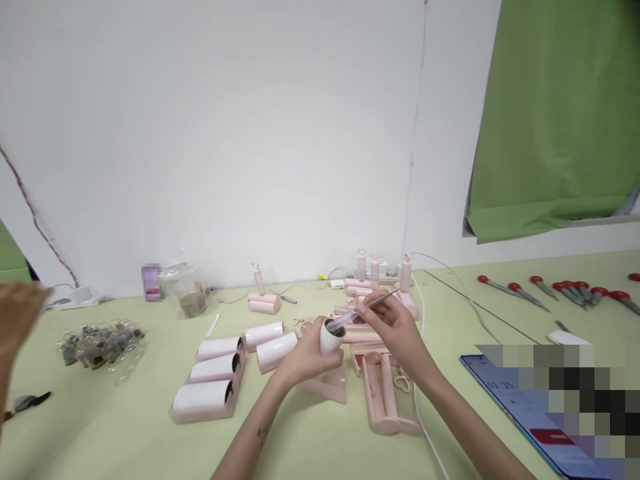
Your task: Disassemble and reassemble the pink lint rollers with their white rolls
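Observation:
My left hand [311, 359] is wrapped round a white lint-roller roll [331, 337] held upright above the table, its open brown core facing up. My right hand [395, 325] pinches a thin clear rod with a grey tip [361, 310], whose lower end points into the roll's opening. Below and around the hands lie pink roller handles [383, 393] and a pink cover piece [327, 387]. Several more white rolls in pink holders [220, 367] lie to the left.
Assembled pink rollers [264, 297] and several others [375, 273] stand near the wall. Red-handled screwdrivers [560, 292] lie at right, a phone [505, 393] at the front right, a white cable [423, 400], a clear container [190, 297], wrapped sweets [100, 343]. Another person's hand [17, 320] shows at the left edge.

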### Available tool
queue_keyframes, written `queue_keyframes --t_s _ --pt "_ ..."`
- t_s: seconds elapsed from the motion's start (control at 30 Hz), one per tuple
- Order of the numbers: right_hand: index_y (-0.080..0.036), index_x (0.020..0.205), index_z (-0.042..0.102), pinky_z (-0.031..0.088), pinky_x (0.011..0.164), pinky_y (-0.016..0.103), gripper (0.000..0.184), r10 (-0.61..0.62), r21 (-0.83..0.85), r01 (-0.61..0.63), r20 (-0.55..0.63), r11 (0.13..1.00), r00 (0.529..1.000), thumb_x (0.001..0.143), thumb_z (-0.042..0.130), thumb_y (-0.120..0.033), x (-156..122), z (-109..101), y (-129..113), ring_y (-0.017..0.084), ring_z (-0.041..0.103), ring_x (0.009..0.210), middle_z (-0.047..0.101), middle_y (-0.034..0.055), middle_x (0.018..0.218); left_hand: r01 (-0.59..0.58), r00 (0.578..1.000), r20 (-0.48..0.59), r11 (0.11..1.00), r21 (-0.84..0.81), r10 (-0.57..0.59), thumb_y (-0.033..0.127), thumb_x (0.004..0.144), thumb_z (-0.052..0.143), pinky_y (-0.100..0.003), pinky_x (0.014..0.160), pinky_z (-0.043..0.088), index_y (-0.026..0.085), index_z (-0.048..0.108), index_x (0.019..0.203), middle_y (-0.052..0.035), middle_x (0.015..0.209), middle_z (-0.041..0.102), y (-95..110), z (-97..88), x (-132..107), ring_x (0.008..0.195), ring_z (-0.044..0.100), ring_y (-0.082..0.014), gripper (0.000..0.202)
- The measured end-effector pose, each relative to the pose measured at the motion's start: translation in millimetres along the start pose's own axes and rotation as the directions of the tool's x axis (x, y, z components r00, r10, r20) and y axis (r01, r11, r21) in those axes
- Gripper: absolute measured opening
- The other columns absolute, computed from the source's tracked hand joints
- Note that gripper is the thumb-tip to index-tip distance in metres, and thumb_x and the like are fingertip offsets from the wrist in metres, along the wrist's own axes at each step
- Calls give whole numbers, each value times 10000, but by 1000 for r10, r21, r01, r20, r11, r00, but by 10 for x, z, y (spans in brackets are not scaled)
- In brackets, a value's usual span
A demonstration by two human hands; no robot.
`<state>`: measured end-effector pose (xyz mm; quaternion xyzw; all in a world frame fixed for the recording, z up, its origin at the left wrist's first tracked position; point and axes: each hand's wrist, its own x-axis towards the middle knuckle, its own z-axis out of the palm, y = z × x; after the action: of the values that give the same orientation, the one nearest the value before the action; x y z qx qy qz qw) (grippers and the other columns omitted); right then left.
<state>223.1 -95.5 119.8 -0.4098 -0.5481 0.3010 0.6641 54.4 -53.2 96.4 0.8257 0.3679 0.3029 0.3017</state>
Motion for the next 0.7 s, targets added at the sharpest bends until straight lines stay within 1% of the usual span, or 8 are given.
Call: queue_keyframes --t_s 0.13,0.23,0.33,0.43,0.5,0.57,0.63,0.7 --pt "-198 757 506 482 661 305 202 -62 -196 77 82 978 995 746 571 -388 30 -56 -65 166 582 691 572 9 706 -20 999 -29 991 -132 17 211 726 479 -258 739 413 207 430 969 13 872 510 -14 111 -1 811 501 -149 248" --pt "-203 706 567 446 780 353 159 -30 -413 147 275 899 961 744 562 -357 49 -19 -62 218 552 909 603 50 914 -72 997 -7 977 -202 72 257 748 507 -254 788 402 215 423 1007 6 939 507 4 127 -28 892 489 -156 276" --pt "-204 587 595 438 786 352 233 117 -557 183 460 810 880 757 519 -343 129 52 -37 240 517 1005 546 30 1137 -73 997 -2 970 -231 75 257 752 516 -257 814 397 223 391 1070 -1 1012 502 -17 159 -30 959 477 -163 344" --pt "-194 506 577 460 697 312 299 267 -598 199 598 776 755 761 498 -330 230 102 -23 222 576 905 545 17 1169 -79 997 7 973 -219 83 238 740 525 -284 845 388 218 359 1104 -12 1064 496 -106 210 -18 1000 471 -173 401" --pt "-200 549 594 456 705 315 281 272 -583 204 623 787 733 760 509 -366 269 126 -49 225 576 905 549 19 1168 -94 996 -22 971 -221 92 237 732 537 -302 870 375 208 344 1103 -26 1093 487 -171 228 -15 1021 467 -179 419" --pt "-214 671 599 436 777 335 282 131 -500 170 512 849 849 796 459 -425 267 141 -141 227 534 987 547 25 1154 -85 995 -80 968 -237 68 246 735 539 -305 867 378 197 307 1110 -39 1077 494 -212 210 -21 1003 483 -175 444" --pt "-223 745 538 426 805 339 319 -95 -315 167 231 934 968 853 346 -453 221 128 -315 201 528 985 566 36 1060 -74 992 -120 971 -226 48 272 738 547 -293 846 390 193 294 1115 -44 1048 505 -221 150 -35 967 503 -169 461" --pt "-238 741 458 459 706 308 336 -231 -132 224 -41 966 972 886 244 -452 133 61 -537 157 575 787 565 27 867 -98 993 -82 986 -132 87 297 742 551 -289 856 381 207 341 1121 -46 1073 508 -210 64 -51 988 495 -176 443"
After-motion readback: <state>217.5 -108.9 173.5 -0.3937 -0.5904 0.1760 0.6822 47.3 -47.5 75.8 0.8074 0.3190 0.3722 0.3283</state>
